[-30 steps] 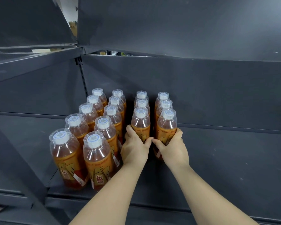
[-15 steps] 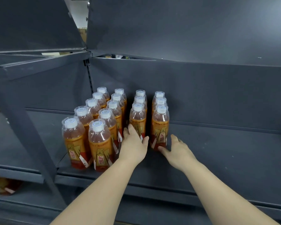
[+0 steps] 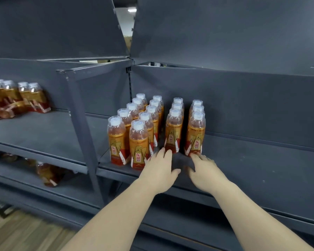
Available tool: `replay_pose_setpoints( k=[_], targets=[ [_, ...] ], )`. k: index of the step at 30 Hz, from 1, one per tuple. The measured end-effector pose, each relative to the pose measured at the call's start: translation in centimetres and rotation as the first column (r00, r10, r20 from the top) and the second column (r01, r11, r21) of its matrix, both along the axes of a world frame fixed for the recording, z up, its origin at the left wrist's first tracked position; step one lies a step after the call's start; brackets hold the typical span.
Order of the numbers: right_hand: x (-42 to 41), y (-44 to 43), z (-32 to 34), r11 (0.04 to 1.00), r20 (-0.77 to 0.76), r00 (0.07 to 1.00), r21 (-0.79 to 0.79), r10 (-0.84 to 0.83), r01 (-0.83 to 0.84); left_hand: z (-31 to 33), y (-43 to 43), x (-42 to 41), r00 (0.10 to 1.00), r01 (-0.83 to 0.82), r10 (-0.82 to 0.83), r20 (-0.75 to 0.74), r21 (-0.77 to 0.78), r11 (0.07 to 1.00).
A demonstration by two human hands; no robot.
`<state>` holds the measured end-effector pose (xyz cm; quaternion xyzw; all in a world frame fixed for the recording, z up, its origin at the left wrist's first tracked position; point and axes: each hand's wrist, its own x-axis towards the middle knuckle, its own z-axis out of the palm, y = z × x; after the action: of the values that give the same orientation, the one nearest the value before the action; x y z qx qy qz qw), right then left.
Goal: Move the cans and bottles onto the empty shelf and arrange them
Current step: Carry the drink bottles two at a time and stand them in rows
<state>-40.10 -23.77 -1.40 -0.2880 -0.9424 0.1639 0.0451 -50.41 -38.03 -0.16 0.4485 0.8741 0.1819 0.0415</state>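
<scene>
Four rows of bottles (image 3: 173,131) stand on the shelf (image 3: 252,160): two of five, two of three. More stock (image 3: 16,98) sits in the left bay, so I'd call it part done. Left grip (image 3: 159,171) and right grip (image 3: 205,173) are released, fingertips at the front bottles' bases. A second ago both clasped those bottles; now they've backed off.

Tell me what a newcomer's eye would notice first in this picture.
First, the block of orange bottles with white caps, standing in four rows on the grey shelf, centre. Just in front, the left hand and the right hand touch the bases of the two right rows. Far left, a second bottle group sits on another shelf.
</scene>
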Motion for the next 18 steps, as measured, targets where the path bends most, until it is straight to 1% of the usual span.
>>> replay_pose_setpoints(
  k=[4,7,10,14,18],
  targets=[
    [-0.4,-2.6,0.3,1.0,-0.002,1.0,0.016,0.019,-0.019,0.0,-2.5,-0.1,0.998,0.035,-0.035,-0.046,-0.006,0.999],
    [-0.9,-5.2,0.7,0.999,0.027,0.999,0.03,0.019,-0.02,0.0,-5.0,-0.4,0.998,0.052,-0.052,-0.041,0.004,0.999],
    [-1.7,-8.7,1.3,0.999,0.051,0.999,0.037,0.013,-0.015,-0.3,-8.4,-1.3,0.995,0.051,-0.048,-0.083,0.031,0.998],
    [-3.4,-14.9,1.7,0.997,0.075,0.995,0.043,0.062,-0.066,-0.6,-14.9,-3.0,0.997,-0.004,0.006,-0.08,0.022,1.0],
    [-6.2,-22.0,2.1,0.989,0.068,0.988,0.054,0.135,-0.139,-0.8,-22.4,-5.5,0.991,-0.11,0.109,-0.083,-0.012,0.994]
  ],
)
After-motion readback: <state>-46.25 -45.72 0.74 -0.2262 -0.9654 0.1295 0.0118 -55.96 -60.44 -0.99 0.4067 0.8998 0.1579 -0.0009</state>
